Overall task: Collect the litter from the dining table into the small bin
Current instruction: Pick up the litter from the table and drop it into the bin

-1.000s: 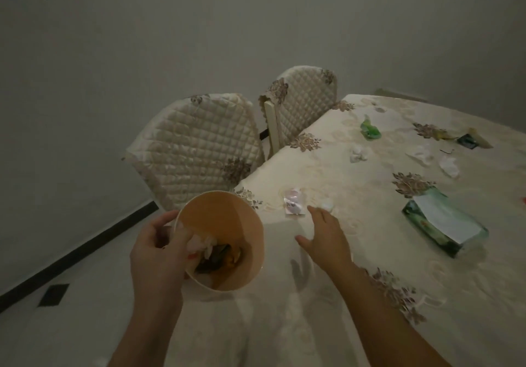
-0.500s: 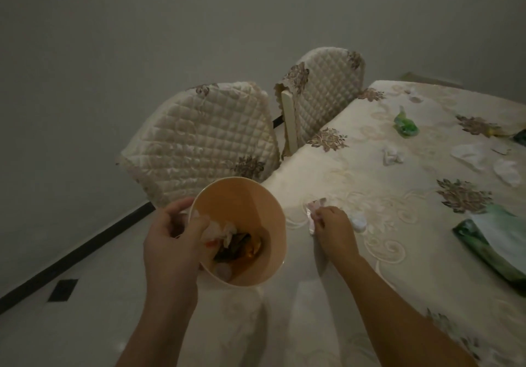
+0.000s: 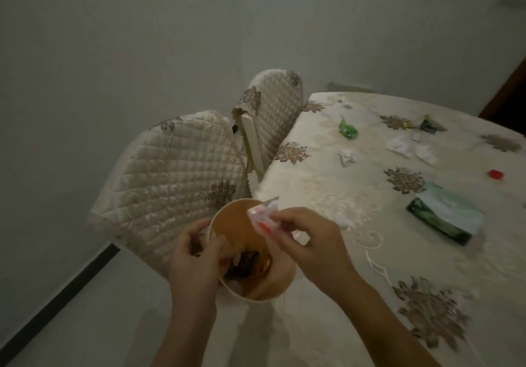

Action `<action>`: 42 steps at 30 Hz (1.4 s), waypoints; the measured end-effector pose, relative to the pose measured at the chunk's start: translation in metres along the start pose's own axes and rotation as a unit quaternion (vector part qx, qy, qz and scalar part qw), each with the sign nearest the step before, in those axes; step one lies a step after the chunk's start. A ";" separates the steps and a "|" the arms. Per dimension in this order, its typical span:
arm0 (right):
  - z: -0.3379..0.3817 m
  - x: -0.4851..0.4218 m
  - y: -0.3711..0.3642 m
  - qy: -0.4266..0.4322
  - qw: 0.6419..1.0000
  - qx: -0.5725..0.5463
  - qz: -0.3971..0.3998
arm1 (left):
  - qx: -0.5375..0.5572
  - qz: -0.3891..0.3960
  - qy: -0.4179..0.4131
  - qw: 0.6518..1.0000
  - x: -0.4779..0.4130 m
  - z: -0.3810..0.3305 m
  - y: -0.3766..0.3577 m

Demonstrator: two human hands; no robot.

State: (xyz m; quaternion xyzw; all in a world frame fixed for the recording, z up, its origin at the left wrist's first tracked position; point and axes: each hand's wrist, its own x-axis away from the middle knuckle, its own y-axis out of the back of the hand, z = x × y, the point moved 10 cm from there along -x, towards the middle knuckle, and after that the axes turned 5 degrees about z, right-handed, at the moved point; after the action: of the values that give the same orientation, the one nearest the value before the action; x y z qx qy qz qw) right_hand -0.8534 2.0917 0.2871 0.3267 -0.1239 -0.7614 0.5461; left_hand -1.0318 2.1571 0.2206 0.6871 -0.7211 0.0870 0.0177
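Right hand [image 3: 310,241] pinches a crumpled wrapper [image 3: 263,216] over the small bin's [image 3: 256,253] mouth, long axis slanting up-left. Left hand [image 3: 196,255] grips the bin's near rim beside the table [image 3: 341,196].

A dim indoor view with a grey-green cast and no visible lamp or window. Light falls softly and evenly, without glare; faint shadows lie under the tissue pack [image 3: 444,218] and along the tablecloth [image 3: 327,184]. Wide-angle distortion bows the wall and the floor's dark baseboard [image 3: 57,304] toward the edges. Motion blur smears the right hand [image 3: 310,241] and the crumpled wrapper [image 3: 263,216] it pinches. Fine detail looks grainy and soft throughout.
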 end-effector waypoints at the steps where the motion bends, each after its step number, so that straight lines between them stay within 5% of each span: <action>1: 0.000 0.000 -0.019 -0.018 0.998 0.033 0.041 | 0.002 0.015 0.005 1.000 -0.002 -0.001 0.000; 7: -0.005 0.010 -0.042 -0.091 0.992 0.054 0.075 | -0.005 0.055 0.012 0.998 -0.013 -0.002 0.003; 11: -0.031 0.015 0.005 -0.107 0.988 0.069 -0.086 | -0.007 0.057 0.029 0.998 -0.021 0.000 0.002; 15: -0.112 0.027 0.040 -0.232 0.951 0.074 -0.193 | 0.012 0.055 0.036 0.998 -0.033 -0.001 -0.007; 21: -0.222 0.024 0.039 -0.340 0.921 0.139 -0.128 | -0.011 0.054 0.024 0.998 -0.053 -0.002 -0.022; 27: -0.260 0.011 0.032 -0.334 0.918 0.192 -0.097 | -0.011 0.054 0.027 0.998 -0.063 -0.003 -0.035; 31: -0.240 0.006 0.038 -0.298 0.930 0.163 -0.140 | -0.016 0.054 0.022 0.998 -0.067 0.001 -0.039; 36: -0.111 0.003 0.061 -0.133 0.961 0.110 -0.218 | -0.017 0.086 0.019 0.996 -0.054 0.002 -0.054; 42: -0.026 0.030 0.009 -0.096 0.980 0.174 -0.023 | -0.025 0.164 0.029 0.986 -0.013 0.005 -0.069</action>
State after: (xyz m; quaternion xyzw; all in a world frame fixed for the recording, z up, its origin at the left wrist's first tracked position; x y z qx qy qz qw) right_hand -0.8358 2.0657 0.2614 0.3451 -0.2991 -0.7680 0.4491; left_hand -0.9625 2.1660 0.2204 0.5563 -0.8249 0.0910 0.0413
